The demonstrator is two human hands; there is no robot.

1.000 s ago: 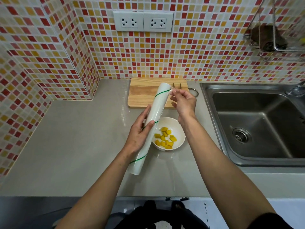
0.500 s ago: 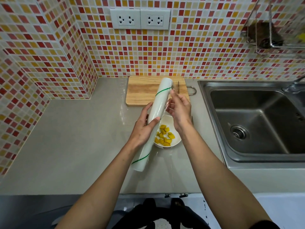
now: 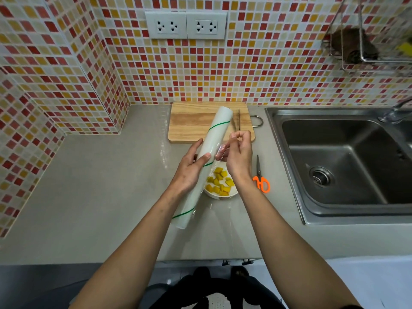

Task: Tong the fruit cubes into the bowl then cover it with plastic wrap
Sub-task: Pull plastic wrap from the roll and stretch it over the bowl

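From the head camera we look down on a grey counter (image 3: 93, 197) set into a corner of red, orange and yellow mosaic tiles (image 3: 256, 70). Our left hand (image 3: 189, 172) grips a roll of plastic wrap (image 3: 209, 150) at its middle, thumb laid over the top and fingers curled under it; the roll is held off the counter on a slant, its far end above the wooden cutting board (image 3: 191, 123) and its near end toward us on the left. Our right hand (image 3: 238, 155) sits just right of the roll, thumb and fingertips pinching the loose edge of clear film (image 3: 220, 150) where it leaves the roll, the other fingers loosely bent.

Below and between the two hands stands the white bowl (image 3: 219, 195) on the counter, with the yellow fruit cubes (image 3: 219, 181) inside it; the roll and our right wrist hide part of its rim. Metal tongs (image 3: 239, 119) lie on the right side of the board. Orange-handled scissors (image 3: 260, 177) lie on the counter just right of the bowl, between it and the steel sink (image 3: 347, 163). Two white sockets (image 3: 186, 25) are on the far wall, and a wire rack (image 3: 361, 45) hangs at the far right.
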